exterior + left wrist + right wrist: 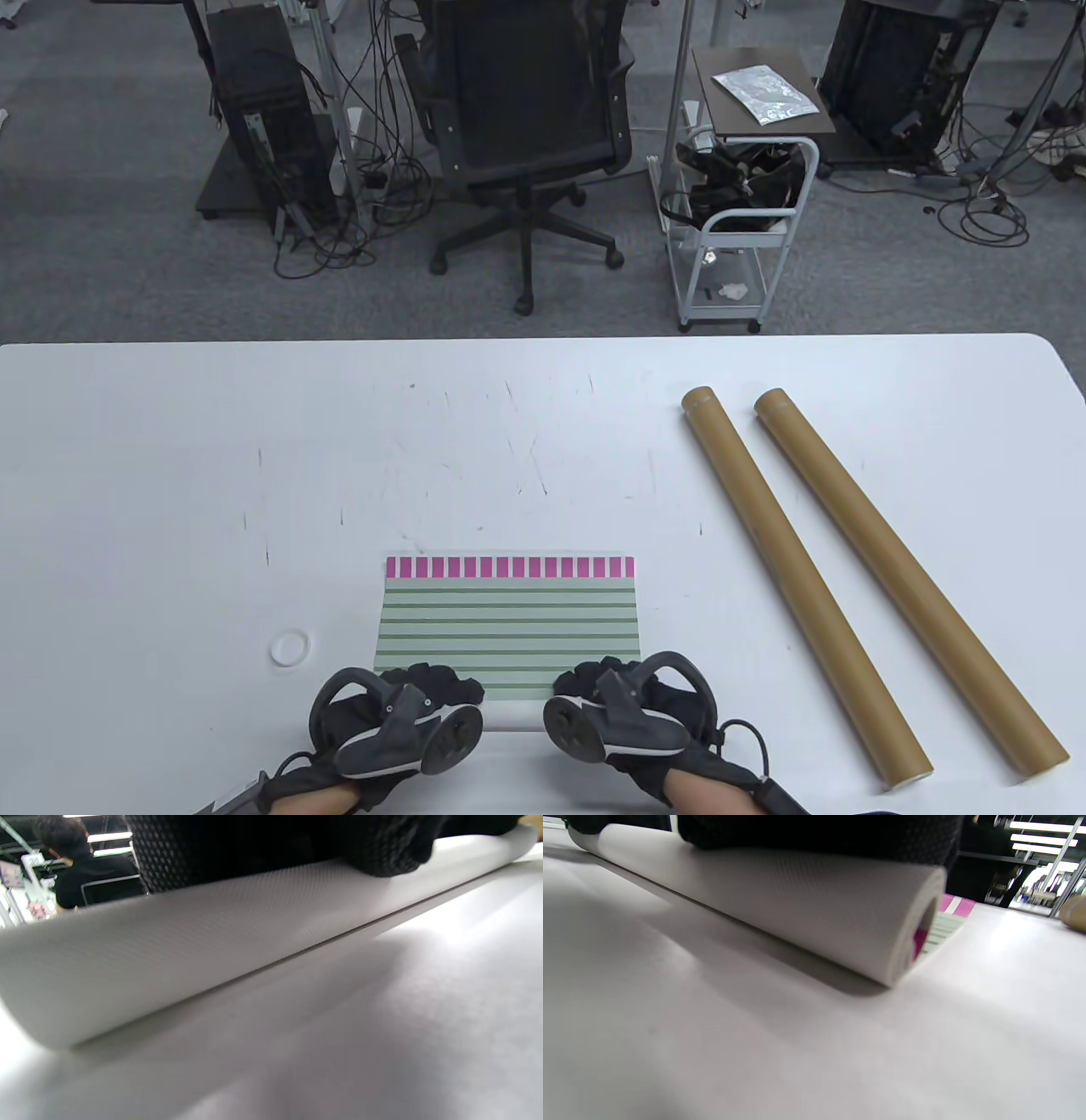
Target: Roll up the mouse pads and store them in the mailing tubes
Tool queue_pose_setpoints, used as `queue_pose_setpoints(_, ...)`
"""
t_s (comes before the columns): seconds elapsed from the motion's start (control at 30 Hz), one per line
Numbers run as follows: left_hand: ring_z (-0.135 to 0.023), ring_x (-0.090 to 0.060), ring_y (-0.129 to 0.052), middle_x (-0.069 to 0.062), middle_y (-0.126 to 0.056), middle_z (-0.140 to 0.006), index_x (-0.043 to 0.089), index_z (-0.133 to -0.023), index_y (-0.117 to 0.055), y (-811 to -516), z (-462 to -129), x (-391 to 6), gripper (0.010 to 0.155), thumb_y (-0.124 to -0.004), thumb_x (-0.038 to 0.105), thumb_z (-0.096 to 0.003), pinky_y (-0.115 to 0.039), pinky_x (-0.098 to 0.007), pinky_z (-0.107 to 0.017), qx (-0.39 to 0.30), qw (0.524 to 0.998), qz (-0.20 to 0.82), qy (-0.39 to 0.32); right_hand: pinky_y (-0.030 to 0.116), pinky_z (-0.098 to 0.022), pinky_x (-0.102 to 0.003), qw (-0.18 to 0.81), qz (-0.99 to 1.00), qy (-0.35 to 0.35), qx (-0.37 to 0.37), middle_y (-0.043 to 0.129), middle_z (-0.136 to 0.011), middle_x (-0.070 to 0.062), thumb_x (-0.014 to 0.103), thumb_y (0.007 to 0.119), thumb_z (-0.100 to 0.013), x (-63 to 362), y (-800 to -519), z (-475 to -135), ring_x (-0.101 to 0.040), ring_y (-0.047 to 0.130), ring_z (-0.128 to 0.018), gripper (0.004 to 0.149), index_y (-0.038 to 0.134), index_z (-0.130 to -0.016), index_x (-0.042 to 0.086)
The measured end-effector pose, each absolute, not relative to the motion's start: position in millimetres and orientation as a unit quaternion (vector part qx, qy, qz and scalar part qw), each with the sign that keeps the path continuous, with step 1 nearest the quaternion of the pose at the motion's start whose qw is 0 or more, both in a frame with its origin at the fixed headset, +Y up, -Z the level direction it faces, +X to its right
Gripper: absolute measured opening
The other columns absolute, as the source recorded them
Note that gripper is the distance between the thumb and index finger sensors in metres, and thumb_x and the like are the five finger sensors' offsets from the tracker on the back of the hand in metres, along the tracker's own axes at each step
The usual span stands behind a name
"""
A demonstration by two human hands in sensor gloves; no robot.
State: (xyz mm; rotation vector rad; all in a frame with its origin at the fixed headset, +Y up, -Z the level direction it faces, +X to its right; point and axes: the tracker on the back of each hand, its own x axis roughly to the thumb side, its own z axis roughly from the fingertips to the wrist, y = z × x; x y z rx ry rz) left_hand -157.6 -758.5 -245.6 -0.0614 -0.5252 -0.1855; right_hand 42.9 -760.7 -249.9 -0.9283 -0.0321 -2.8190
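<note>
Rolling is the step I judge myself to be in, and it turns on one relation: the rolled part of the green-striped rubber mouse pad with its pink-checked far edge (pixel 507 624) lies straight under my fingers, its long axis running left to right across the near middle of the white table (pixel 170 475); the flat remainder stretches away from me toward the far side, so the roll has to travel far, away from my body.

My left hand (pixel 394 722) sits on the left end of the roll and my right hand (pixel 624 709) on the right end, each about equally near its own end; both come in palm down with the fingers draped over the top of the white textured back of the pad (pixel 797 899); how tightly they curl round it I cannot tell, since the trackers cover them from above and the wrist views show only dark glove on the roll.

The two brown cardboard mailing tubes (pixel 797 577) lie well apart to the right, side by side and slanting from far-left to near-right; a small white ring-shaped cap (pixel 289 648) rests left of the pad.
</note>
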Motion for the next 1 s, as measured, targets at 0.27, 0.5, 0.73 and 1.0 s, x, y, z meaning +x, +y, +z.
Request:
queue_pose_setpoints(0.27,-0.072,-0.015,-0.098,0.008,-0.091,-0.082,0.035,-0.088,-0.076,-762,-250,-160,0.048,-0.069,0.042,-0.0415,-0.086,-0.027,-0.053,-0.027,0.967,-0.086,-0.237,0.078,-0.056,-0.043,0.128,-0.936,0.016,-0.327,0.082,-0.089,-0.004,0.041,0.073,-0.045,44,-760,-244,-0.025,0.089,-0.07,0.057,0.067,-0.098,0.02)
queue_pose_setpoints(0.5,-0.073,-0.016,-0.098,0.007,-0.091,-0.083,0.034,-0.089,-0.076,-762,-251,-161,0.048,-0.068,0.042,-0.0424,-0.087,-0.027,-0.053,-0.027,0.965,-0.092,-0.244,0.079,-0.054,-0.042,0.087,-0.945,-0.021,-0.315,0.085,-0.085,-0.005,0.035,0.068,-0.045,43,-761,-255,-0.026,0.091,-0.067,0.053,0.072,-0.095,0.02)
queue_pose_setpoints(0.73,-0.073,-0.013,-0.094,0.007,-0.074,-0.092,0.04,-0.09,-0.065,-753,-238,-163,0.051,-0.076,0.045,-0.0398,-0.089,-0.024,-0.047,-0.006,0.95,-0.116,-0.291,0.08,-0.051,-0.042,0.057,-0.941,-0.061,-0.329,0.089,-0.079,-0.006,0.033,0.065,-0.045,42,-759,-252,-0.026,0.093,-0.06,0.05,0.077,-0.091,0.019)
queue_pose_setpoints(1.0,-0.068,-0.014,-0.096,0.009,-0.087,-0.083,0.036,-0.086,-0.075,-758,-243,-160,0.048,-0.074,0.044,-0.0396,-0.088,-0.024,-0.05,-0.02,0.955,-0.118,-0.271,0.07,-0.063,-0.049,0.119,-0.938,-0.031,-0.323,0.074,-0.094,-0.007,0.042,0.058,-0.047,50,-759,-252,-0.031,0.08,-0.076,0.053,0.069,-0.098,0.03)
